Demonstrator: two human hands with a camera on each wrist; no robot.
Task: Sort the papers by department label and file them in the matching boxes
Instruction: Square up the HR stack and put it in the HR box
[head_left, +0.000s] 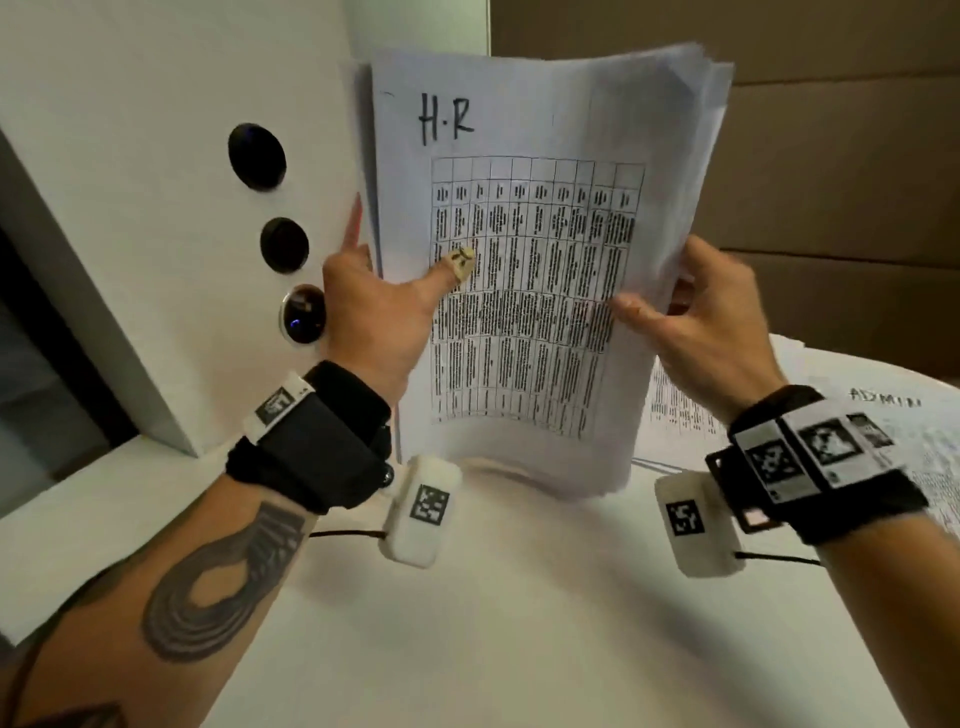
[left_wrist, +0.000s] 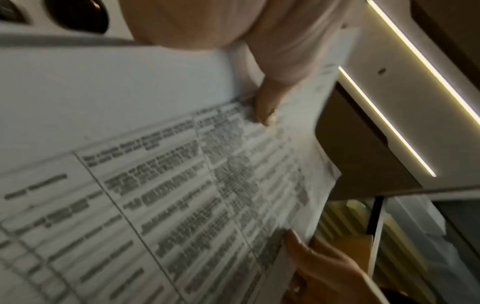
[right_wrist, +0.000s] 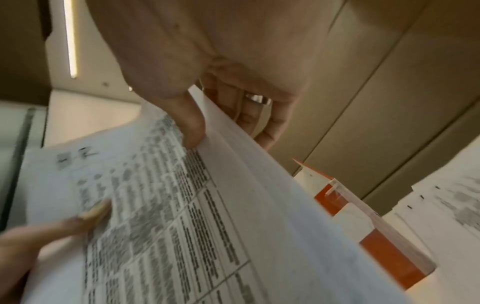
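A stack of white papers (head_left: 540, 260) stands upright above the white table, its front sheet marked "H.R" over a printed table. My left hand (head_left: 384, 306) grips the stack's left edge, thumb pressed on the front sheet, fingers behind. My right hand (head_left: 691, 312) pinches the right edge, thumb in front, fingers behind. The left wrist view shows the printed sheet (left_wrist: 182, 205) with my left thumb (left_wrist: 265, 107) on it. In the right wrist view, my right thumb (right_wrist: 192, 127) sits on the stack (right_wrist: 207, 226), ringed fingers behind it.
More printed sheets (head_left: 883, 415), one marked "ADMIN", lie on the table at the right. A white panel (head_left: 182, 208) with round dark holes stands at the left. An orange and white box (right_wrist: 376, 236) shows behind the stack. Brown cardboard (head_left: 831, 156) fills the back.
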